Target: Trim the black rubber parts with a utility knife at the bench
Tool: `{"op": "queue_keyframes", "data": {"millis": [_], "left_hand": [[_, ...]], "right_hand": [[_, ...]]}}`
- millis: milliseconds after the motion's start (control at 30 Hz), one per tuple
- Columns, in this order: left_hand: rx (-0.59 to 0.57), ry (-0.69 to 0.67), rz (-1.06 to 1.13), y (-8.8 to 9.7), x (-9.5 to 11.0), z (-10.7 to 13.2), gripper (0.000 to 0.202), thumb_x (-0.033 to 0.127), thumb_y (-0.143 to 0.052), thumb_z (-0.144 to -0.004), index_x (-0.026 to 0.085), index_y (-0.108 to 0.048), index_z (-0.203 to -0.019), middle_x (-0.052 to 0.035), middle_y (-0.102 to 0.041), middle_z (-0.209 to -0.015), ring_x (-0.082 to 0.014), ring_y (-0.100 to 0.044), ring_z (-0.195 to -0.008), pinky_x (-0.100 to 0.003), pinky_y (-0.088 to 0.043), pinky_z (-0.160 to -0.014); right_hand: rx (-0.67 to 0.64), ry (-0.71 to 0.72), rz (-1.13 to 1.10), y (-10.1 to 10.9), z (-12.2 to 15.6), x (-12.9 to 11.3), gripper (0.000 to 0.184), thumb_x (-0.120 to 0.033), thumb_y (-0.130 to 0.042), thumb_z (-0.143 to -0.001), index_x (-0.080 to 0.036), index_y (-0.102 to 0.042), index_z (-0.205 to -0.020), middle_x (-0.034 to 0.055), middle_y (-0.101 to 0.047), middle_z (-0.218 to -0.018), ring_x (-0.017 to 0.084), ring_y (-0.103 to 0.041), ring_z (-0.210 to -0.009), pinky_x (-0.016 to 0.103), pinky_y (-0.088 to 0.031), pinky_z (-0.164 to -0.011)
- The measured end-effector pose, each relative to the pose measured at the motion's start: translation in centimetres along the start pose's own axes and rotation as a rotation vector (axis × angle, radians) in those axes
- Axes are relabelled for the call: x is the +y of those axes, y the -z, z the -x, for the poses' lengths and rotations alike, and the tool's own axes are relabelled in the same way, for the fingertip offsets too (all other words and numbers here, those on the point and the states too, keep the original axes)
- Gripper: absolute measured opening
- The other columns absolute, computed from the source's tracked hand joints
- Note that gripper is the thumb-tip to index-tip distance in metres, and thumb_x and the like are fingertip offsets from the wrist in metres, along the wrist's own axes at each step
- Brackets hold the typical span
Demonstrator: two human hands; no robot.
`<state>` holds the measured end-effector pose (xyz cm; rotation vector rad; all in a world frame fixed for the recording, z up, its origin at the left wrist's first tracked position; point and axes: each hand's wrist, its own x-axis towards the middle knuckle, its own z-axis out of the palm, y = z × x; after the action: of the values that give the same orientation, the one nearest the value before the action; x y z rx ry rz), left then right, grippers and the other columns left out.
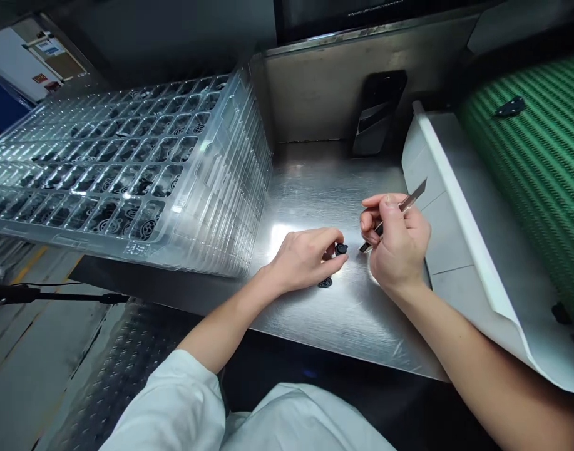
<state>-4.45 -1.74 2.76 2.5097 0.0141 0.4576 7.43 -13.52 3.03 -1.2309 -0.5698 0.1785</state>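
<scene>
Clearly both hands work close together at the middle of the steel tabletop [315,181]. The left hand [305,258] rests its heel on the metal, and its grip is closed: thumb and forefinger pinch a small black part [342,248] just off the surface, its face turned toward three o'clock, where the other hand waits. I judge the wrist stays down to keep so small a piece steady. A second black part [325,283] lies flat on the steel at six o'clock of the first, just under the left fingers.

The right hand [395,241] has its grip clamped on a thin blade [399,213], held like a pen. One end points toward nine o'clock, close to the pinched part but apart from it; the other end sticks up toward one o'clock. That slant seems to suit trimming or scraping.

At ten o'clock a stack of clear trays [141,181] leans toward the person, its pockets holding more black parts. At three o'clock a green belt [535,156] carries another piece [509,108], with a white guard [460,207] between belt and steel.
</scene>
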Motion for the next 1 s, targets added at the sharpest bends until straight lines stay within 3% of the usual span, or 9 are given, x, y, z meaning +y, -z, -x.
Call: {"op": "queue_keyframes", "data": {"millis": [233, 333, 433, 533, 633, 800, 900, 1000], "left_hand": [[-0.234, -0.055, -0.438, -0.6, 2.8, 4.0, 0.019, 0.036, -0.051, -0.107, 0.020, -0.058, -0.099, -0.0049, -0.064, -0.097, -0.0207, -0.061, -0.084, -0.031, -0.043, -0.063], [-0.226, -0.043, -0.456, -0.9, 3.0, 5.0, 0.019, 0.032, -0.044, -0.109, 0.019, -0.057, -0.105, -0.0052, -0.062, -0.097, -0.0198, -0.060, -0.082, -0.031, -0.045, -0.062], [-0.199, -0.020, -0.342, -1.0, 2.4, 5.4, 0.016, 0.028, -0.044, -0.109, 0.020, -0.057, -0.114, -0.0048, -0.062, -0.099, -0.0179, -0.061, -0.080, -0.029, -0.047, -0.064], [-0.132, 0.027, -0.156, -0.8, 1.9, 5.6, 0.015, 0.023, -0.048, -0.107, 0.021, -0.059, -0.117, -0.0049, -0.064, -0.101, -0.0167, -0.061, -0.082, -0.029, -0.048, -0.071], [-0.031, 0.204, 0.118, -0.6, 2.2, 5.9, 0.012, 0.024, -0.060, -0.101, 0.022, -0.066, -0.110, -0.0035, -0.064, -0.095, -0.0156, -0.059, -0.080, -0.029, -0.048, -0.072], [0.234, 0.684, 1.030, -0.2, 4.5, 6.0, 0.034, 0.036, -0.086, -0.080, 0.019, -0.065, -0.101, 0.0038, -0.054, -0.073, -0.0076, -0.045, -0.052, -0.020, -0.039, -0.044], [0.410, 0.753, 1.449, 0.9, 6.4, 6.1, 0.043, 0.033, -0.093, -0.073, 0.018, -0.064, -0.102, 0.0023, -0.057, -0.081, -0.0038, -0.044, -0.055, -0.013, -0.035, -0.043], [0.445, 0.699, 1.596, 2.7, 8.6, 6.3, 0.042, 0.028, -0.094, -0.073, 0.018, -0.066, -0.102, 0.0011, -0.060, -0.083, -0.0030, -0.048, -0.057, -0.011, -0.038, -0.044]], "right_hand": [[-0.059, 0.046, -0.037, 0.1, 0.5, 0.7, 0.033, -0.052, -0.062, -0.105, -0.021, -0.068, -0.094, -0.0017, -0.056, -0.067, 0.014, -0.048, -0.059, 0.026, -0.036, -0.054], [-0.101, 0.084, -0.017, 0.3, 0.6, 0.8, 0.030, -0.046, -0.058, -0.108, -0.021, -0.069, -0.096, -0.0021, -0.055, -0.068, 0.014, -0.050, -0.063, 0.026, -0.038, -0.058], [-0.113, 0.114, 0.005, 0.5, 0.5, 0.9, 0.031, -0.045, -0.056, -0.110, -0.021, -0.069, -0.096, -0.0028, -0.054, -0.068, 0.014, -0.049, -0.063, 0.026, -0.039, -0.061], [-0.104, 0.125, 0.021, 0.6, 0.3, 1.0, 0.033, -0.047, -0.054, -0.109, -0.020, -0.068, -0.097, -0.0029, -0.054, -0.068, 0.014, -0.049, -0.061, 0.026, -0.039, -0.060], [-0.104, 0.138, 0.042, 0.6, 0.3, 0.9, 0.035, -0.048, -0.053, -0.109, -0.020, -0.068, -0.095, -0.0031, -0.054, -0.066, 0.014, -0.050, -0.060, 0.026, -0.040, -0.060], [-0.101, 0.135, 0.073, 0.6, 0.2, 0.7, 0.037, -0.049, -0.052, -0.108, -0.019, -0.067, -0.093, -0.0038, -0.054, -0.064, 0.013, -0.050, -0.058, 0.025, -0.039, -0.060], [-0.107, 0.122, 0.067, 0.6, -0.1, 0.9, 0.038, -0.051, -0.051, -0.107, -0.019, -0.068, -0.093, -0.0034, -0.054, -0.064, 0.014, -0.051, -0.060, 0.026, -0.040, -0.061], [-0.100, 0.066, 0.060, 0.7, 0.1, 0.7, 0.041, -0.056, -0.056, -0.102, -0.019, -0.069, -0.092, -0.0020, -0.055, -0.066, 0.015, -0.051, -0.062, 0.026, -0.041, -0.061]]}}
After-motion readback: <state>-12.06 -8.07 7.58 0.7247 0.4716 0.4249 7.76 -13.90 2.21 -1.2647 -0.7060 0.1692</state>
